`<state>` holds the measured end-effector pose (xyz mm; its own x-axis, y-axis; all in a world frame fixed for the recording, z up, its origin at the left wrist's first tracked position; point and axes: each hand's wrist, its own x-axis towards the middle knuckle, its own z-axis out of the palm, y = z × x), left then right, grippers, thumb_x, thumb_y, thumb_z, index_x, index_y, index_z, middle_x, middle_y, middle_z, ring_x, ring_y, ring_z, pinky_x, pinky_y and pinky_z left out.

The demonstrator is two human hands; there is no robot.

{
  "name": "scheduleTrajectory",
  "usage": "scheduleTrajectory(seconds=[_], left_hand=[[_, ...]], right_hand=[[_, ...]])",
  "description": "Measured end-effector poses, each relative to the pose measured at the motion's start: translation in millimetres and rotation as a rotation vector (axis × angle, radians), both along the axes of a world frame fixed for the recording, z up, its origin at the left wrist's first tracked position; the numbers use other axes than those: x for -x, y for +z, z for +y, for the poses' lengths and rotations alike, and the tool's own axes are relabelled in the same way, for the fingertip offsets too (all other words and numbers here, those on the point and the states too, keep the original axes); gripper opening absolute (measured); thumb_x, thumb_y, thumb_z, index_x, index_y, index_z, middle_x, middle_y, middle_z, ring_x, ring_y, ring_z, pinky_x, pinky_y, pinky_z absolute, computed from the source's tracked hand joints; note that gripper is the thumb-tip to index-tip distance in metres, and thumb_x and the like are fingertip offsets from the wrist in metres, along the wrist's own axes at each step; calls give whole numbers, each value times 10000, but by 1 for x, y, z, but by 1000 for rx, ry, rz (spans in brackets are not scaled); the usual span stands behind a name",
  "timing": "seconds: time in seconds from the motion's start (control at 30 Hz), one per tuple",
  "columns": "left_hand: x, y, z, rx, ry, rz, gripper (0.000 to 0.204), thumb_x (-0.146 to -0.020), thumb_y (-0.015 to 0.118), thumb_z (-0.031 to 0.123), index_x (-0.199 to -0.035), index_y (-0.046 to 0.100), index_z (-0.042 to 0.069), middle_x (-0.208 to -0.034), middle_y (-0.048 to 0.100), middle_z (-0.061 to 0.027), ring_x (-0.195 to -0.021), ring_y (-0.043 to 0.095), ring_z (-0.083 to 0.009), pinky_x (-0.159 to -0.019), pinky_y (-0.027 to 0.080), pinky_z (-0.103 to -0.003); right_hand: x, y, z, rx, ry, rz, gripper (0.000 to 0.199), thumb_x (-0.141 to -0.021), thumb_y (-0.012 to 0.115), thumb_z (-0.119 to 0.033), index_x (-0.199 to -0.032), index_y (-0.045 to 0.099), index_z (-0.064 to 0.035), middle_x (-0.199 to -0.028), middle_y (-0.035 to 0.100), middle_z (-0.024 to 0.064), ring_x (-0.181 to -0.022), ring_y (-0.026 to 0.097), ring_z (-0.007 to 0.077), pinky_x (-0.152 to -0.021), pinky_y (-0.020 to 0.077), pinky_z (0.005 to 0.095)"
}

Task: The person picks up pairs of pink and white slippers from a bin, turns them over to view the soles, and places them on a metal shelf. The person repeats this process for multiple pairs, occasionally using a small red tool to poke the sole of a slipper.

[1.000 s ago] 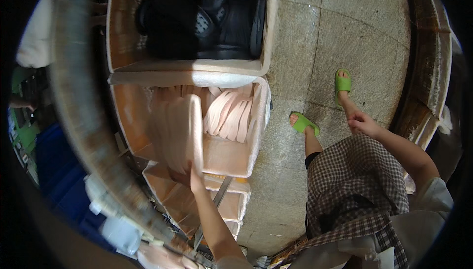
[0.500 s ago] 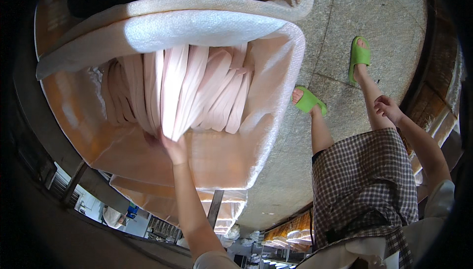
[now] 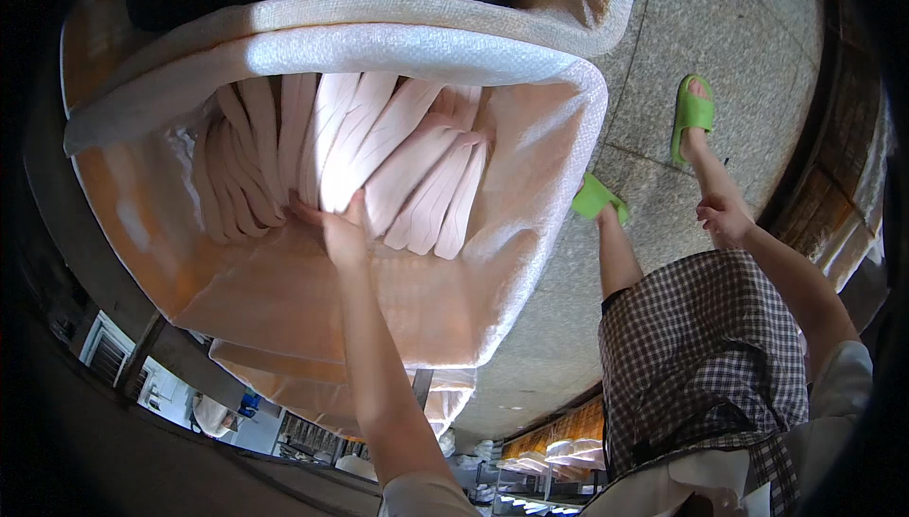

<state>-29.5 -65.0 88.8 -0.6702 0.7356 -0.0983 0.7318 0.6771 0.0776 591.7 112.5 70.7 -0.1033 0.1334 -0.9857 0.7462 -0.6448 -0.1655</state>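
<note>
Pale pink strips (image 3: 350,138) extend beyond the left hand's (image 3: 333,223) fingers, clasped at near ends, inside the bin (image 3: 426,313); placing seems underway, next needing gentle release. The right hand's (image 3: 724,219) fingers curl loosely, empty.

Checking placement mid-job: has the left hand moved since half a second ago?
Yes: judged against the lined bin, the left hand has moved away from the near edge, toward the far rim.

The strips (image 3: 322,143) are pale pink, the slippers (image 3: 696,116) lime green, the apron (image 3: 705,351) brown-and-white checked, the floor (image 3: 544,323) grey.
</note>
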Motion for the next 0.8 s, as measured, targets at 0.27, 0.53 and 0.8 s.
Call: scheduleTrajectory(seconds=[0.27, 0.53, 0.8], left_hand=[[-3, -8, -4, 155, 55, 1, 976, -814, 609, 491, -1416, 56, -43, -1387, 222, -380, -1277, 315, -461, -999, 347, -482], [-144, 111, 60, -260, 307, -22, 699, -834, 658, 260, -1327, 281, -61, -1281, 378, -269, -1182, 391, -424, -995, 342, -484], [-384, 232, 97, -276, -272, -668, 569, -769, 659, 167, -1249, 408, -8, -1270, 393, -266, -1207, 366, -421, -1035, 286, -476]], right_hand=[[19, 10, 11, -83, 46, 86, 182, -880, 555, -164, -938, 564, 8, -869, 571, 61, -818, 546, 154, -724, 477, 280], [-63, 82, -12, -309, -404, 158, 79, -888, 500, -88, -889, 550, -26, -801, 558, 21, -706, 528, 109, -653, 456, 250], [-136, 128, -106, -252, -455, 139, 96, -922, 495, -132, -863, 534, -68, -686, 534, 9, -566, 491, 97, -504, 397, 228]])
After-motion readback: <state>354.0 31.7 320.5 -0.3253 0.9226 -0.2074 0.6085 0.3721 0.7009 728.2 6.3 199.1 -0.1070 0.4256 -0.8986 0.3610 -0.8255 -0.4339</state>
